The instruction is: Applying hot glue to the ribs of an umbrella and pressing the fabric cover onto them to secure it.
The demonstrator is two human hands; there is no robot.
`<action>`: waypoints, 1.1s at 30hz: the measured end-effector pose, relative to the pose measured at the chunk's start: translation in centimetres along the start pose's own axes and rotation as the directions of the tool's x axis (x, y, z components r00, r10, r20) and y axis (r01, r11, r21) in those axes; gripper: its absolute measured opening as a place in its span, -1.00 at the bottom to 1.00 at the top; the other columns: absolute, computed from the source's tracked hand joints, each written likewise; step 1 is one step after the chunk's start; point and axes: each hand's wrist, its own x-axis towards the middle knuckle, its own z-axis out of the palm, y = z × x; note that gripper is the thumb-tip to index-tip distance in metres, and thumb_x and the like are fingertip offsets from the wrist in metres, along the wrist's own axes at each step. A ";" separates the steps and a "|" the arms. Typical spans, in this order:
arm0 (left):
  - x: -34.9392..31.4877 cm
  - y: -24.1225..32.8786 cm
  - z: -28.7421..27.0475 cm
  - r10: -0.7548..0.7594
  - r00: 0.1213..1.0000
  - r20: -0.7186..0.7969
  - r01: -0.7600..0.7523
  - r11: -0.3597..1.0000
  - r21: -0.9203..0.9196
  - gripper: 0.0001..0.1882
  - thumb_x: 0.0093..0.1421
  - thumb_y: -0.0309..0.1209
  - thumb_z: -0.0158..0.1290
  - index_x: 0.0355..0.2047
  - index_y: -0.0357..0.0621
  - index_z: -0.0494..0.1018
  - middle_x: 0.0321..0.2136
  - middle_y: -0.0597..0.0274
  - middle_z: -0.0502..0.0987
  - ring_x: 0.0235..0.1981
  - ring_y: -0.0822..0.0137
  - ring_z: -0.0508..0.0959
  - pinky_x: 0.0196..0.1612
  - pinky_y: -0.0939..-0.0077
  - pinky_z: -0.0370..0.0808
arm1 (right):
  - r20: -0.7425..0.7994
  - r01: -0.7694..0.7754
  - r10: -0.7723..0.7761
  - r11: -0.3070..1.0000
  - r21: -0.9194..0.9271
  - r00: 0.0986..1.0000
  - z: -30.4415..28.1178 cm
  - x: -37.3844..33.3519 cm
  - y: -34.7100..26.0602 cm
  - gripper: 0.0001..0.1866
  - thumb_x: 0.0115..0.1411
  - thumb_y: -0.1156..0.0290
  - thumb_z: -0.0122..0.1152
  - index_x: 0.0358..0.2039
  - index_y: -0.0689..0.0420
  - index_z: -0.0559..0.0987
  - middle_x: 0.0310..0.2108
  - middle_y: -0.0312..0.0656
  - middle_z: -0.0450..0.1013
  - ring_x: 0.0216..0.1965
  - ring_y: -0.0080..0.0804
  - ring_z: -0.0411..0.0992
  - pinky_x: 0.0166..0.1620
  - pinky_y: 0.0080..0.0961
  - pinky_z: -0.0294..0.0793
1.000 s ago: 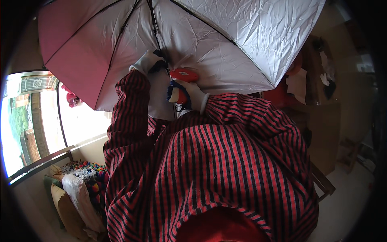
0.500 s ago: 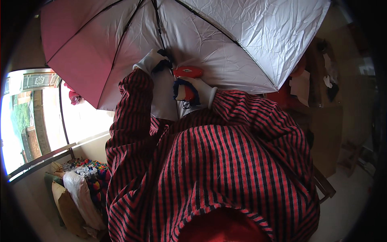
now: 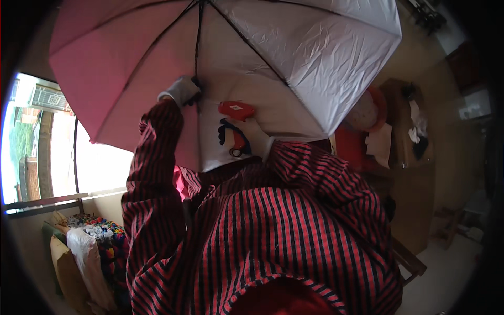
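An opened umbrella (image 3: 157, 89) spreads across the upper view, its silvery inside facing me and shading to pink at the left. Dark ribs (image 3: 257, 50) fan out from its top. My left hand (image 3: 181, 91), in a white glove with dark fingers, is closed at the lower part of one rib; its fingertips are partly hidden. Lower and to the right, my gloved right hand (image 3: 256, 135) wraps round a red tool (image 3: 236, 110). This tool has a wide rounded head with a white diamond mark, and a small dark ring hangs below the fingers.
At the right stand a table (image 3: 396, 105) with dark and white items, and a round red-rimmed basin (image 3: 375, 107). Stuffed sacks (image 3: 86, 252) and a multicoloured heap (image 3: 107, 228) lie at lower left, under a bright window (image 3: 65, 152).
The umbrella has shifted left and tilted, showing more of its rib hub. My left hand has moved left and slightly down with the rib; the right hand and red tool sit a little lower.
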 end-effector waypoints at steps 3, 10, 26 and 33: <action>1.0 -1.2 -4.3 0.140 0.983 -0.116 -0.061 0.857 0.511 -0.82 0.04 -0.38 0.00 -0.42 -0.21 0.51 -0.55 -0.01 0.56 -0.58 0.15 0.59 -0.58 0.30 0.50 | 0.050 0.167 -0.164 0.984 -0.061 0.985 0.2 1.5 -2.4 -0.77 0.13 0.33 0.23 -0.23 0.13 0.49 -0.44 -0.26 0.50 -0.47 -0.48 0.49 -0.43 -0.50 0.52; -1.8 -3.1 -4.1 0.008 0.779 -0.627 0.355 0.819 0.451 -0.65 0.07 -0.23 0.02 -0.14 -0.06 0.47 -0.28 -0.09 0.55 -0.25 0.04 0.58 -0.24 0.22 0.52 | -0.176 0.362 -0.410 0.898 -0.248 0.895 -1.5 4.5 -5.0 -0.80 0.10 0.38 0.26 -0.30 0.19 0.53 -0.44 -0.33 0.47 -0.48 -0.60 0.43 -0.41 -0.60 0.43; 0.6 5.9 6.6 0.068 0.776 -0.627 -0.210 0.965 -0.155 -0.68 -0.03 -0.20 0.14 -0.28 -0.05 0.56 -0.39 0.01 0.59 -0.30 0.05 0.59 -0.23 0.28 0.50 | -0.070 0.500 -0.557 0.788 -0.361 0.827 0.7 8.2 -7.0 -0.79 0.10 0.35 0.26 -0.33 0.22 0.57 -0.47 -0.41 0.44 -0.47 -0.71 0.34 -0.43 -0.63 0.33; 0.5 6.0 6.6 -0.059 0.761 -0.646 -0.129 0.962 -0.239 -0.75 -0.04 -0.23 0.16 -0.38 -0.09 0.60 -0.48 0.01 0.59 -0.38 0.10 0.61 -0.27 0.30 0.52 | -0.034 0.414 -0.441 0.864 -0.286 0.897 0.8 7.3 -7.8 -0.76 0.11 0.33 0.25 -0.27 0.22 0.56 -0.41 -0.36 0.48 -0.41 -0.64 0.42 -0.36 -0.59 0.42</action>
